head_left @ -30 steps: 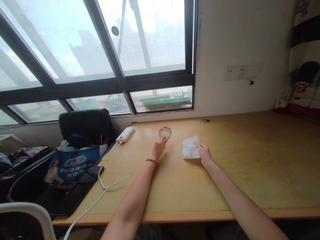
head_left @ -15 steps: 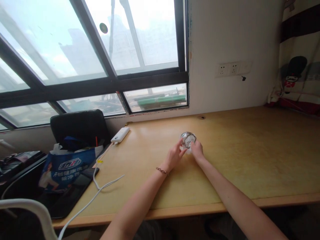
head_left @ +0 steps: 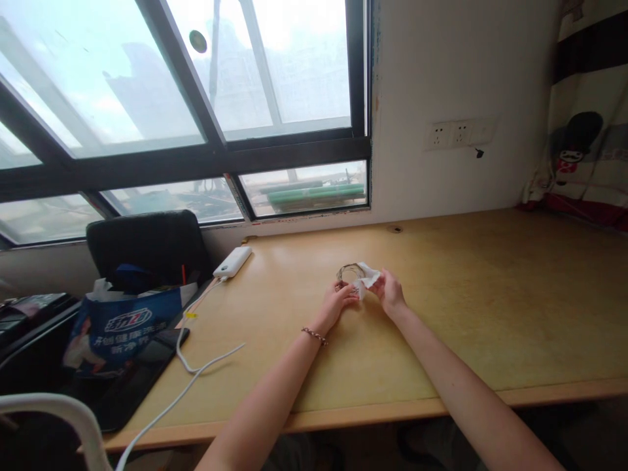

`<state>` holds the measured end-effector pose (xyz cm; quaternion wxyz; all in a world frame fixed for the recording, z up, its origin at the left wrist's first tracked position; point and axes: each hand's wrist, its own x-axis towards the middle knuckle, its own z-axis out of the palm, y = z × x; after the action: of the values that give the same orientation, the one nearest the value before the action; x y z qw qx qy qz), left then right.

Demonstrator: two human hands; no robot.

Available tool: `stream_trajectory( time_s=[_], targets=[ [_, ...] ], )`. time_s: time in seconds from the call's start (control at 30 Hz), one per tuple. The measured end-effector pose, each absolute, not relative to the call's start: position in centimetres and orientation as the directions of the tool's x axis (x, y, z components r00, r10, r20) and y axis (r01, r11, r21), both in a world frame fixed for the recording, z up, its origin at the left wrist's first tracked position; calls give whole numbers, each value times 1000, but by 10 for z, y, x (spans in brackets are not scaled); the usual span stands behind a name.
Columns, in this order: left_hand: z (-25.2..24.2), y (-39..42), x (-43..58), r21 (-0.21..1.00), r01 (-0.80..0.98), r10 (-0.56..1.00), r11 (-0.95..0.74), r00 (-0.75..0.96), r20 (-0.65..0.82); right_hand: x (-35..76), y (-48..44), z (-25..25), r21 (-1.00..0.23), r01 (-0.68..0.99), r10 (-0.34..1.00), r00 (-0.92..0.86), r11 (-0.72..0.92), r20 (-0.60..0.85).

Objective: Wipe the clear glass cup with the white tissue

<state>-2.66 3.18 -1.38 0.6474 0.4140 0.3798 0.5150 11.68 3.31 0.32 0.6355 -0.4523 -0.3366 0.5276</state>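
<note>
A thin, dark metallic loop, like a coil of bangles, is pinched in my left hand just above the table. My right hand is closed on a crumpled white tissue. The tissue lies against the loop's right side, and a corner of it hangs down by my left fingertips. Whether the loop is one coil or several separate rings I cannot make out. A beaded bracelet circles my left wrist.
The wooden table stretches out to the right. At its left edge lies a white power bank with a white cable. A blue bag stands beside a black chair. A black tablet-like slab sticks out at the left edge.
The loop has moved left with my left hand and its open middle now shows. My right hand has drawn the white tissue out to the right side of it.
</note>
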Motion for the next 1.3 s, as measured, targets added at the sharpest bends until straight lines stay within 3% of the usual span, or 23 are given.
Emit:
stream_trajectory(
  time_s=[0.07,0.17,0.43,0.53,0.63,0.77,1.03,1.13,1.23,1.3],
  targets=[
    [-13,31,-26,915,-380,986,134,147,-83,116,34,3,-856,-517,996,73,2,-42],
    [-13,31,-26,905,-406,989,130,116,-90,115,34,1,-851,-525,999,-34,-38,-23],
    [-15,37,-30,853,-500,989,148,75,-127,109,29,-1,-775,-627,997,62,82,55],
    [-13,37,-31,837,-520,985,172,101,-140,109,31,-5,-838,-537,990,140,103,32],
    [-10,34,-31,849,-494,980,189,150,-131,110,35,-13,-936,-329,962,269,126,35],
    [-9,29,-29,872,-448,969,199,225,-105,114,37,-18,-982,-159,972,226,105,67],
    [-11,24,-27,958,-288,981,-22,179,76,111,27,-5,-925,-342,986,-35,-167,-165],
    [-11,23,-26,974,-208,972,-84,198,126,110,25,-4,-921,-322,975,-110,-219,-193],
    [-10,22,-25,979,-169,961,-110,232,148,110,24,-5,-979,-93,983,-30,-184,-182],
    [-8,21,-26,986,-135,964,-94,237,125,110,21,-4,-985,142,995,51,-94,-87]
  ],
)
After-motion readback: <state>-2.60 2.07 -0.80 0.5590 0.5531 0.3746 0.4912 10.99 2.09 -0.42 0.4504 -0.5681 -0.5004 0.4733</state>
